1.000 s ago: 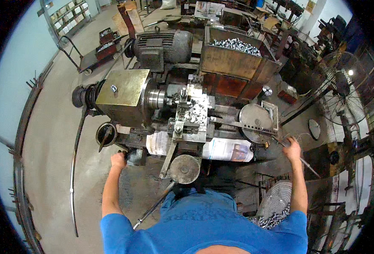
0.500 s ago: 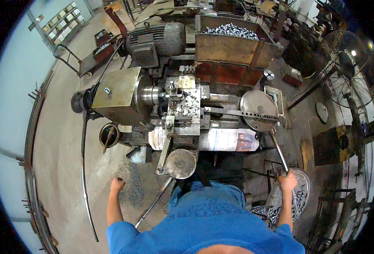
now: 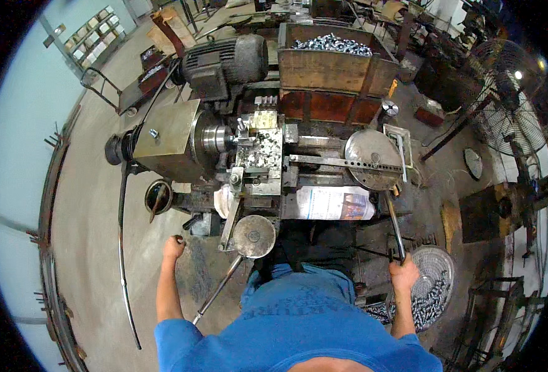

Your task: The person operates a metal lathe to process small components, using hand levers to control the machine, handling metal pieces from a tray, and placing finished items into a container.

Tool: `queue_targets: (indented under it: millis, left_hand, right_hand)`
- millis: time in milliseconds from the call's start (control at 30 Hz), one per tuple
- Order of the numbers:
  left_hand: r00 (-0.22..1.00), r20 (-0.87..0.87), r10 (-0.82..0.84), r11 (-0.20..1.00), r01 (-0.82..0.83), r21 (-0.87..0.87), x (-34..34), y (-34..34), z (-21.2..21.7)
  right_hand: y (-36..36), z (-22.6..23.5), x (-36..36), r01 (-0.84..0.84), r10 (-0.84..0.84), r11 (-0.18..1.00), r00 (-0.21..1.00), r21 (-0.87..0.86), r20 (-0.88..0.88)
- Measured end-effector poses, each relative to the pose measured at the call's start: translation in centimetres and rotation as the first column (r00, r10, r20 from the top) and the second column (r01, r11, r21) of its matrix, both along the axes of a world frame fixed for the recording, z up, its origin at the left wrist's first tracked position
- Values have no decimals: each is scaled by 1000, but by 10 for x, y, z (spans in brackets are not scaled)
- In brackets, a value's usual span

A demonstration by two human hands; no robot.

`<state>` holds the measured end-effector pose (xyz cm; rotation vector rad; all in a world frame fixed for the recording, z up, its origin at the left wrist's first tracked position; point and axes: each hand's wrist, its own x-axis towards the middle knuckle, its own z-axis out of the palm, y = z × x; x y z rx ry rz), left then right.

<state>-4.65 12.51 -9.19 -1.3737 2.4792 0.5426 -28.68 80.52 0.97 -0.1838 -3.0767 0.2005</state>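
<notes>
My right hand (image 3: 404, 273) is wrapped round the end of a long metal lever (image 3: 395, 226) that slopes down from the large round plate (image 3: 368, 149) on the lathe's right side. My left hand (image 3: 173, 247) is closed, held out over the floor to the left of the lathe. A small dark bit shows at its fingertips, too small to name. Nearest to it is a second lever (image 3: 219, 288), untouched, below a smaller round plate (image 3: 254, 237). In front of me, the metal carriage (image 3: 263, 146) sits close to the spindle chuck (image 3: 214, 137), with chips scattered over its top.
A round basket of small metal parts (image 3: 431, 297) stands below my right hand. Behind the lathe are a motor (image 3: 224, 65) and a bin (image 3: 323, 69) heaped with shiny parts. A dark bucket (image 3: 159, 196) stands at left, a large fan (image 3: 512, 118) at right.
My right hand has swung the lever to the left. My left hand has moved forward, away from my body. The view has shifted slightly.
</notes>
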Motion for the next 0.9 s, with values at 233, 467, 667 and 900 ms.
queue_targets:
  millis: [233, 467, 667, 900]
  left_hand:
    - [965, -116, -236, 948, 202, -248, -42, 0, 30]
    - [992, 46, -113, 961, 121, -248, -77, 15, -7]
    - [995, -85, -45, 974, 25, -224, -57, 7, -95]
    - [946, 73, -315, 909, 323, -262, -52, 9, -15]
  right_hand:
    - [88, -16, -110, -42, 44, 939, 999, 342, 2]
    - [37, 44, -203, 130, -107, 915, 991, 382, -79]
    - [-5, 39, -171, -121, 165, 981, 936, 154, -312]
    - [-149, 113, -168, -638, 510, 755, 716, -149, -477]
